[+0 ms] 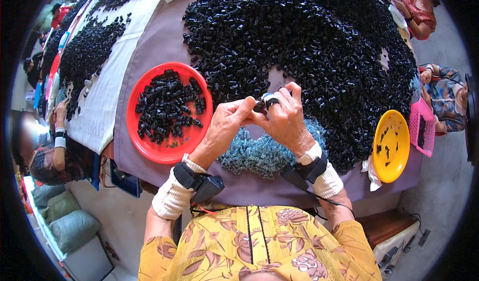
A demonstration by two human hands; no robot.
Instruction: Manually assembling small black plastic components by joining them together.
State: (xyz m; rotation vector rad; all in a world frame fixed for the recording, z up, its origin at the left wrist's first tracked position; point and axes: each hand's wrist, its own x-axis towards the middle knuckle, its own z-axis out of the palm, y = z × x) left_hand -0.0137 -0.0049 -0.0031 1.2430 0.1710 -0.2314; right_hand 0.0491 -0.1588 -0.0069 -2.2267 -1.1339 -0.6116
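Note:
My left hand and my right hand meet over the table's near middle, fingertips pinched together. Between them is a small black plastic piece, partly hidden by the fingers. A black and white band wraps one finger of my right hand. Just below the hands lies a heap of small, shiny light-blue pieces, too fine to make out singly. Beyond spreads a large pile of small black tubular plastic pieces. Left of my left hand, a round red tray holds many similar black pieces.
At the right edge of the purple-grey tablecloth sits a yellow oval tray with several black pieces, beside a pink basket. More black piles cover a white cloth at left. People work at both sides.

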